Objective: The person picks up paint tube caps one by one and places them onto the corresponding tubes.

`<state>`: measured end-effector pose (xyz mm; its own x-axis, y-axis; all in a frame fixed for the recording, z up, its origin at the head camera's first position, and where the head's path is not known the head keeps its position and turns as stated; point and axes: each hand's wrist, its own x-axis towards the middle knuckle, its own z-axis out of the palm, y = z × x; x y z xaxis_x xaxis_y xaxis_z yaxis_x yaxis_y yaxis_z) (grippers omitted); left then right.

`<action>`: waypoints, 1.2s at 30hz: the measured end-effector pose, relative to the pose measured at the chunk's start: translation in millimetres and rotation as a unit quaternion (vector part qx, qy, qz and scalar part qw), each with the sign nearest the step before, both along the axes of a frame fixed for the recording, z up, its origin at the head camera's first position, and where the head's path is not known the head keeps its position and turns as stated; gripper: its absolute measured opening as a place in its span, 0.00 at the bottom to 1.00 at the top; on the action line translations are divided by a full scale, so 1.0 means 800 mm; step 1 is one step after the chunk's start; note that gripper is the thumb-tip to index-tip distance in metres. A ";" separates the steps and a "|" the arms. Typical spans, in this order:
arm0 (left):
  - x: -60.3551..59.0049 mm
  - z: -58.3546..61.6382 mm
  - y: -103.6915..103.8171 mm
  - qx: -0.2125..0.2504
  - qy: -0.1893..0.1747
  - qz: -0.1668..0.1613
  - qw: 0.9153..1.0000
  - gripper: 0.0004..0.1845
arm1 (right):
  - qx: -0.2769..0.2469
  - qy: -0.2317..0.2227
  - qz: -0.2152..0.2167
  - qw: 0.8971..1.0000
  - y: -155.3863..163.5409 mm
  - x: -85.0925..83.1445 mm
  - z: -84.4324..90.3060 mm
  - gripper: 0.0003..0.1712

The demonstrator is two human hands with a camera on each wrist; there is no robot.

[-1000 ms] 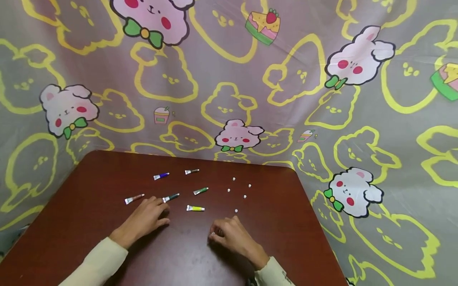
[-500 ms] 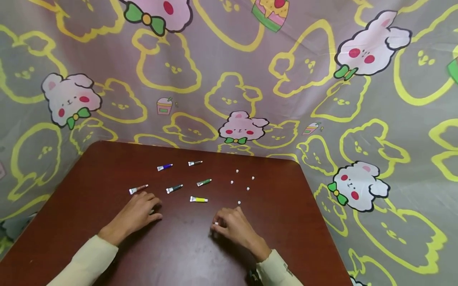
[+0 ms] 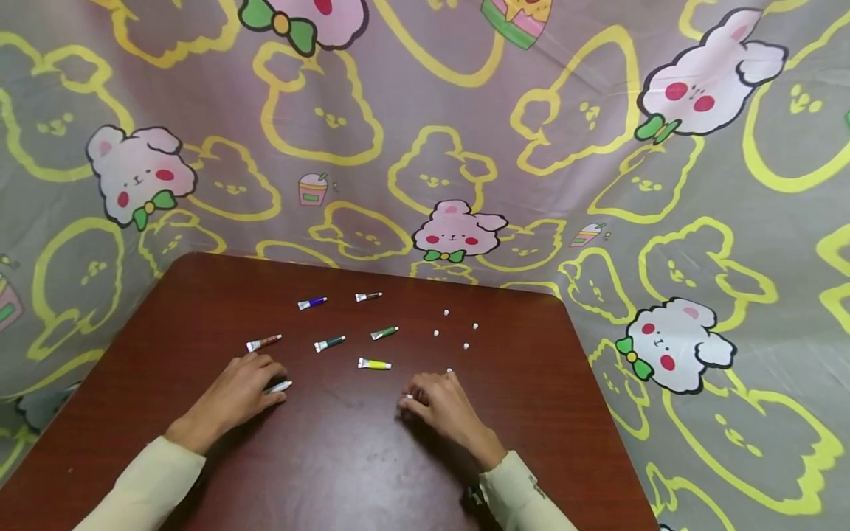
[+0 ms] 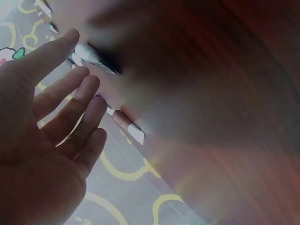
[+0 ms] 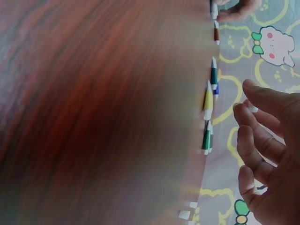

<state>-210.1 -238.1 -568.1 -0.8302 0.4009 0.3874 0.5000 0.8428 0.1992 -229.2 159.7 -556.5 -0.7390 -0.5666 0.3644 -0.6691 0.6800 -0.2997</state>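
Left hand flat on table, fingers nearly straight, fingertips touching white tube lying just under them, tip poking out right. Right hand curled, pinching small white cap at fingertips. Yellow tube lies between hands, farther back.

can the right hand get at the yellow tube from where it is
Probably yes. The yellow tube lies just beyond and left of the right hand, with only bare table between them.
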 end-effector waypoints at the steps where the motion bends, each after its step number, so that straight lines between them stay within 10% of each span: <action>1: 0.000 0.000 -0.001 -0.001 0.001 0.000 1.000 0.17 | -0.002 -0.003 -0.005 1.000 0.001 -0.001 0.000 0.10; 20: 0.001 -0.003 -0.003 -0.027 0.023 -0.003 0.999 0.17 | -0.045 0.017 0.008 0.999 0.018 -0.020 0.002 0.10; 36: -0.004 0.036 0.035 -0.013 0.055 -0.052 0.997 0.19 | -0.054 -0.007 0.026 0.998 0.012 -0.010 0.024 0.13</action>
<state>-213.7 -210.3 -539.6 -0.7369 0.4929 0.4627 0.6020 0.7898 0.1173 -237.2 169.3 -537.6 -0.7147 -0.5628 0.4153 -0.6984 0.6076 -0.3783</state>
